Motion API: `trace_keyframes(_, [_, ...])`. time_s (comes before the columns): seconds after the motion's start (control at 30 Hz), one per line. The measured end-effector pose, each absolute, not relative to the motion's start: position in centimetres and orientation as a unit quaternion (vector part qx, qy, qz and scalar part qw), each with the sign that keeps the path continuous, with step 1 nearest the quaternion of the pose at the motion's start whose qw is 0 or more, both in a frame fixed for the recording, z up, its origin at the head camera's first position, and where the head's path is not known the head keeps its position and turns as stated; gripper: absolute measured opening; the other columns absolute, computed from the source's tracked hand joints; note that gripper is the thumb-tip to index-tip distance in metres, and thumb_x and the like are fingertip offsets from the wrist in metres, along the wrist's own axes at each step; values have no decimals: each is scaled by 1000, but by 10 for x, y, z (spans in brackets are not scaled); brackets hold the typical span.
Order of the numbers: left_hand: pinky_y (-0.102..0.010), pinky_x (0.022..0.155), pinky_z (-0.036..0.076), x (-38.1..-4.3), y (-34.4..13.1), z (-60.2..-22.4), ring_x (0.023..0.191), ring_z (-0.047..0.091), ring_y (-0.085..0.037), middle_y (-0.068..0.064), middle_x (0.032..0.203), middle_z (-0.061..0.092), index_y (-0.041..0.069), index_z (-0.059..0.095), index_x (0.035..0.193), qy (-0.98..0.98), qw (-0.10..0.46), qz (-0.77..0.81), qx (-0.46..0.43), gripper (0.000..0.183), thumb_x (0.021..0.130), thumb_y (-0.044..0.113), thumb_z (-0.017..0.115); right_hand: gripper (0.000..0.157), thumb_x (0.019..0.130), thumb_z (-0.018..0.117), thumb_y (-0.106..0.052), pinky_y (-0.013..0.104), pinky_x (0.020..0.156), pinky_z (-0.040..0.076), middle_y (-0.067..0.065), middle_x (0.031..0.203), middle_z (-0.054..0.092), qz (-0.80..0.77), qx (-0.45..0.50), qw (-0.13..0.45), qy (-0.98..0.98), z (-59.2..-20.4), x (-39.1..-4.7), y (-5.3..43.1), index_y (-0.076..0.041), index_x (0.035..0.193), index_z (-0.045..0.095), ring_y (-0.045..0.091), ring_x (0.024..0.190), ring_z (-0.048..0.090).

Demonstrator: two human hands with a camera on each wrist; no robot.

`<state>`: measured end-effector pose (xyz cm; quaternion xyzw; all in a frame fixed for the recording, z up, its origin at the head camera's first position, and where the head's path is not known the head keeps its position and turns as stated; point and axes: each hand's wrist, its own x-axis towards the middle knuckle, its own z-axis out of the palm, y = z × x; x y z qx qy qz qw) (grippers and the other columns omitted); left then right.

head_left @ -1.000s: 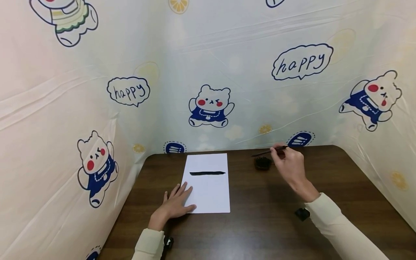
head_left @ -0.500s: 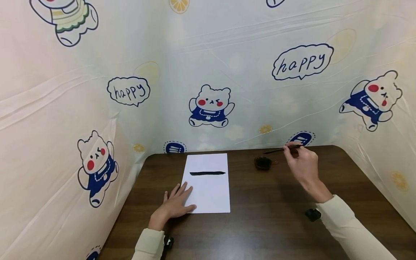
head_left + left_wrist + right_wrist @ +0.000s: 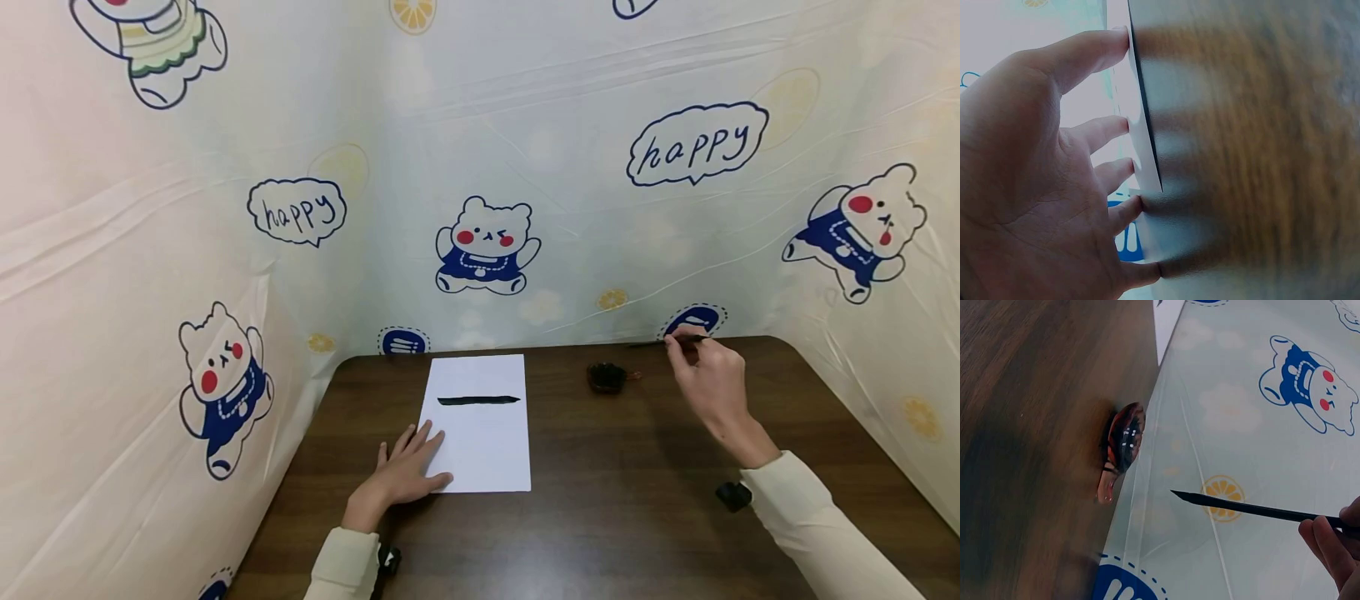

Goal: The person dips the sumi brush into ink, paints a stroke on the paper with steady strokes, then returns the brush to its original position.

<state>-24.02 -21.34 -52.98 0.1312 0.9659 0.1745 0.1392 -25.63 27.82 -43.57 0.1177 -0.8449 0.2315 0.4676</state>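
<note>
My left hand (image 3: 405, 473) lies with fingers spread over the lower left edge of a white paper sheet (image 3: 487, 454), fingertips on paper and table. A thick black brush stroke (image 3: 478, 400) runs across the sheet's upper half. Above the table's back right, my right hand (image 3: 708, 375) pinches a dark writing brush (image 3: 1241, 507), its pointed black tip aimed left. To the left of that hand, a small reddish-brown ink dish (image 3: 607, 377) with dark contents and a short handle sits on the table. In the right wrist view the brush tip is apart from the ink dish (image 3: 1125, 439).
The dark wooden table (image 3: 592, 517) has rounded back corners. A patterned cloth (image 3: 570, 208) with bears and "happy" bubbles hangs directly behind it and along both sides. Each wrist carries a small black device (image 3: 733, 497).
My right hand has moved right, away from the ink dish, with the brush still pinched; the dish's handle now shows. My left hand and the paper have stayed put.
</note>
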Motion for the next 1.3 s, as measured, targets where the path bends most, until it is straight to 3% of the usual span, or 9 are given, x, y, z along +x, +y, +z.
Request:
trace_keyframes(0.27, [-85,120,1,-241,-214,-530,165,11,-45,-11,180,17,20,38,167,967,138,172,130,88,95,57,71,15,92,79,0,50,56,56,21,88,77,209,135,458,-853,-439,-256,284,4,105,72,29,65,73])
trace_keyframes(0.83, [-84,121,2,-241,-215,-531,166,10,-44,-10,180,17,19,37,167,967,137,171,133,87,96,56,71,25,86,83,6,48,62,63,23,96,78,174,222,434,-855,-448,-256,285,7,108,73,32,75,77])
trace_keyframes(0.97, [-84,121,2,-241,-216,-532,166,11,-44,-10,180,17,20,37,167,967,137,171,133,87,96,56,71,20,103,69,-12,48,64,63,24,100,78,160,252,438,-848,-452,-257,286,7,111,73,34,80,77])
trace_keyframes(1.07, [-85,121,2,-241,-216,-532,166,10,-44,-10,180,17,20,37,167,966,138,172,134,87,96,57,70,45,114,48,-31,48,65,63,24,101,78,146,267,441,-844,-455,-257,287,7,113,73,35,82,77])
trace_keyframes(1.13, [-85,121,1,-241,-216,-533,166,10,-44,-10,180,17,19,37,167,966,138,174,135,87,96,58,70,56,115,39,-38,48,65,63,24,102,78,137,276,441,-843,-456,-257,288,7,113,74,36,83,77])
trace_keyframes(1.3, [-85,119,-1,-242,-216,-533,165,10,-46,-14,179,18,17,38,167,962,136,186,143,87,96,56,70,57,116,37,-37,49,67,64,23,103,78,120,304,439,-837,-460,-256,289,6,113,74,36,86,77])
